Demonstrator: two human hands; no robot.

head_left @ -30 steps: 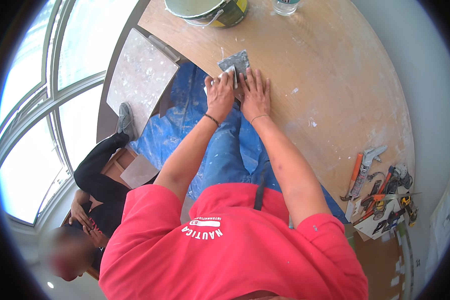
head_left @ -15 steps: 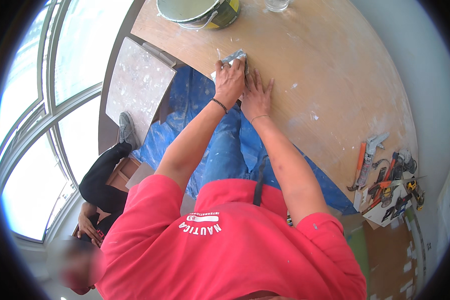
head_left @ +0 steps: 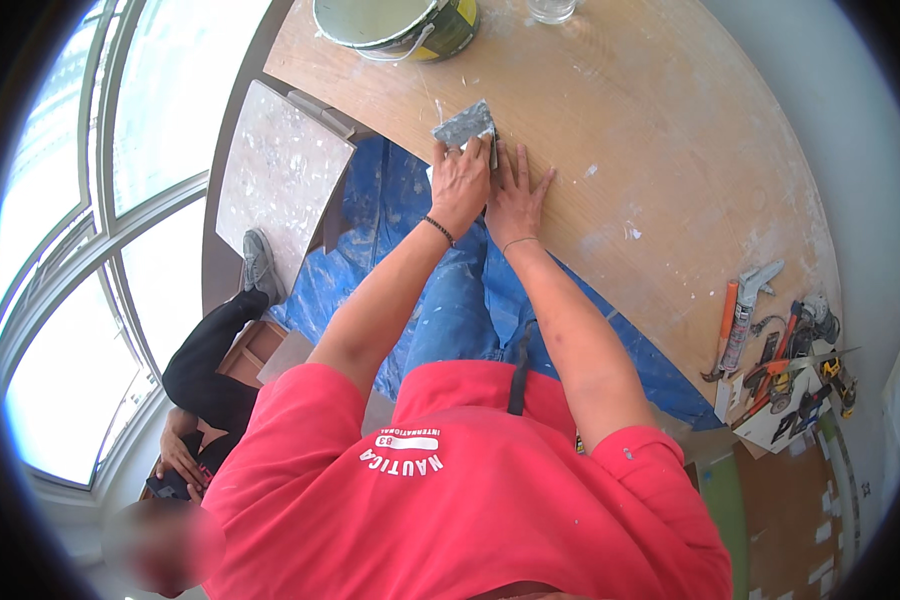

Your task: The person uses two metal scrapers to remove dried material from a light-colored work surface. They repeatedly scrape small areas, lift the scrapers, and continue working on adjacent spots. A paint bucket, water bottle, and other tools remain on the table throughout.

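Near the table's front edge, my left hand (head_left: 459,188) is closed with its fingertips on a grey flat piece (head_left: 464,124), roughly rectangular and smeared with white. I cannot tell whether it is a broad blade or a sheet. Something white shows beside that hand's left side, partly hidden. Just to the right, my right hand (head_left: 516,200) lies open on the wooden tabletop (head_left: 650,160), fingers stretched out and thumb apart. The two hands are close together. Pale powdery marks and specks cover the wood.
A bucket (head_left: 400,28) and a clear glass (head_left: 551,10) stand at the far side. Tools, including a caulking tube (head_left: 738,335) and a hammer (head_left: 726,330), lie at the right. Blue sheeting (head_left: 370,215) covers the floor. A seated person's leg (head_left: 210,330) is at left, beside a speckled board (head_left: 280,170).
The grey piece shows more of its face beyond my left fingers, which have drawn slightly nearer to me. My right hand stays flat, its thumb a little farther right.
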